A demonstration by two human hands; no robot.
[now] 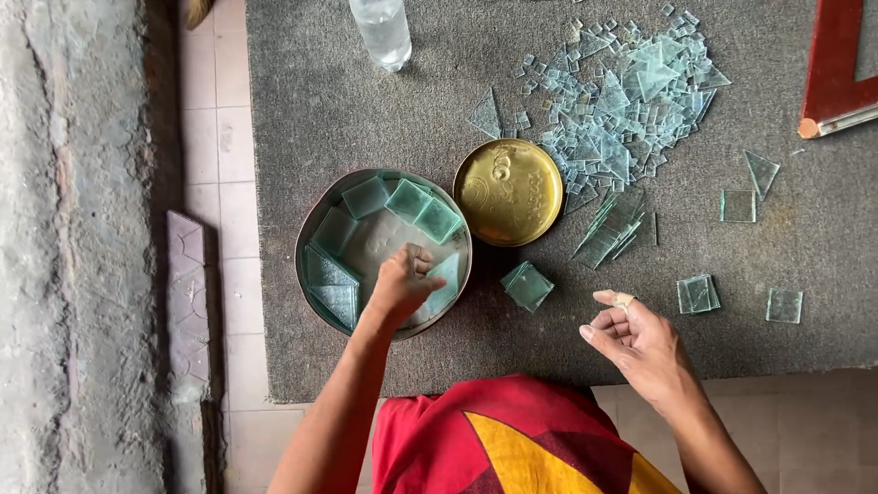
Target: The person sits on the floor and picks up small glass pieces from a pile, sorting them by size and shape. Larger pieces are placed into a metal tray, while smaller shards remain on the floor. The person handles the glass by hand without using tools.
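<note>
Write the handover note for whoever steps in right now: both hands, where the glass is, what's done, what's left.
Left hand: inside the round tin, fingers curled down on its bottom; whether it grips a piece cannot be seen.
Right hand: lifted above the grey mat, fingers loosely curled, holding nothing visible.
Done: square glass pieces stand in a ring along the tin's wall.
Left: a small stack of squares beside the tin, more squares on the mat to the right, a heap of glass offcuts beyond the gold lid.
</note>
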